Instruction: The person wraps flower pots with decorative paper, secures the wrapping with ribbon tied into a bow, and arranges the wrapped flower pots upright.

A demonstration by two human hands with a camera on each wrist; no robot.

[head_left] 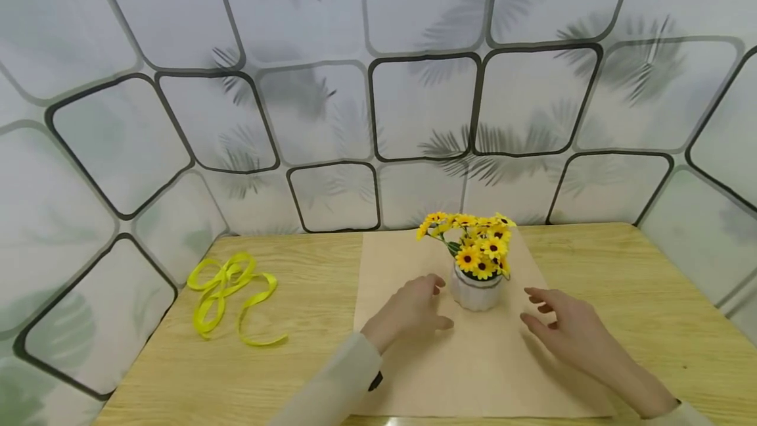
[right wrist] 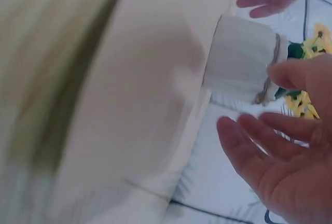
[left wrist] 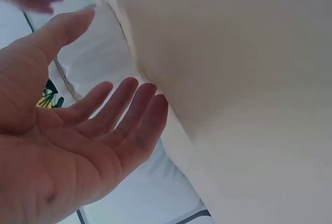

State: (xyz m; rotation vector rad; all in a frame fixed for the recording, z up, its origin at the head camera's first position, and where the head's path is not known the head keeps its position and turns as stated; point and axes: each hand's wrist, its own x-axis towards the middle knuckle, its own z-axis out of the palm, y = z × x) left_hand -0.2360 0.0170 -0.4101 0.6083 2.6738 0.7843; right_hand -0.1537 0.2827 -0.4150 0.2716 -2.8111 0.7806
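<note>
A white ribbed flowerpot point(head_left: 476, 293) with yellow artificial flowers point(head_left: 481, 248) stands upright on a sheet of brown paper point(head_left: 467, 367). Twine point(right wrist: 270, 73) circles the pot near its rim. To the pot's left is my left hand point(head_left: 411, 311), fingers slightly bent and thumb spread, a small gap between it and the pot. My right hand point(head_left: 568, 331) hovers on the other side, a bit farther off, its fingers relaxed and apart from the thumb. Both palms face the pot, and neither hand holds anything. The right wrist view shows my right fingers point(right wrist: 249, 136) below the pot's side.
A loosely looped yellow ribbon point(head_left: 221, 288) lies on the wooden table point(head_left: 307, 294) left of the paper. Behind the table and along both sides hangs a pale curtain point(head_left: 426, 110) with dark rounded outlines and leaf prints.
</note>
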